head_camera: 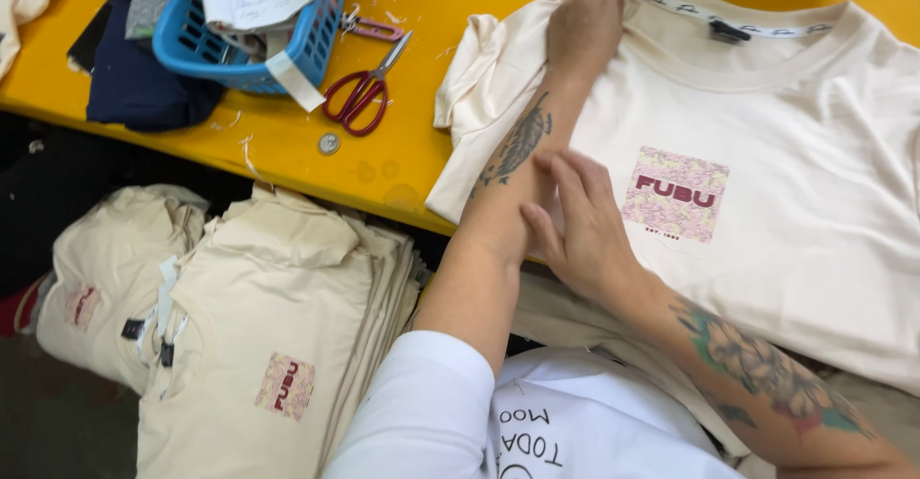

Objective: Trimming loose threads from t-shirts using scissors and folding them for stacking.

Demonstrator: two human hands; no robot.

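Fingers (575,187) of my right hand (585,235) lie flat and a little spread on the cream shirt (795,153), holding nothing. My left hand (586,21) presses flat near its collar. Left of the shirt sit red scissors (364,91) and a blue basket (244,43). Folded shirts (259,345) pile below.

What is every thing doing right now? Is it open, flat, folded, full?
T-shirt: spread on the yellow table, left sleeve folded in.
Left hand: flat on the shirt's shoulder.
Right hand: flat, fingers touching the left forearm.
Scissors: closed, lying flat.
Blue basket: holding papers.
Shirt stacks: folded, piled.
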